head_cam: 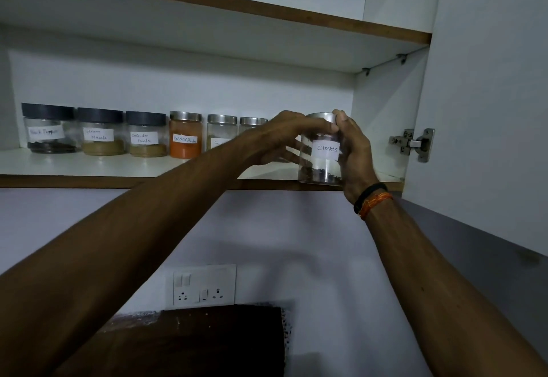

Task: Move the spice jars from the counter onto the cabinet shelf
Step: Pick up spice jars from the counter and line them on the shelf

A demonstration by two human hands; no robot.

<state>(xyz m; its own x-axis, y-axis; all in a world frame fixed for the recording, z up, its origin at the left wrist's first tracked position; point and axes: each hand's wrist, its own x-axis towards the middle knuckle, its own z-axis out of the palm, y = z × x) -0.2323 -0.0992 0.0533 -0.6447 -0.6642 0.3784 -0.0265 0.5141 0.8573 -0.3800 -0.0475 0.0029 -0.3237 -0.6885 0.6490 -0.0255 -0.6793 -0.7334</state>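
Glass cloves jar (321,151), steel lid: my right hand (357,154) and left hand (284,136) grip it at white shelf (89,166) edge.

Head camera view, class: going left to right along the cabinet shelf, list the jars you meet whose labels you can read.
Black Pepper jar → Garam Masala jar → Coriander Powder jar → Red Chilli Powder jar → Cloves jar, gripped by the right hand at the shelf's front edge.

"Cloves" on held jar (321,151), "Coriander Powder" jar (146,135)
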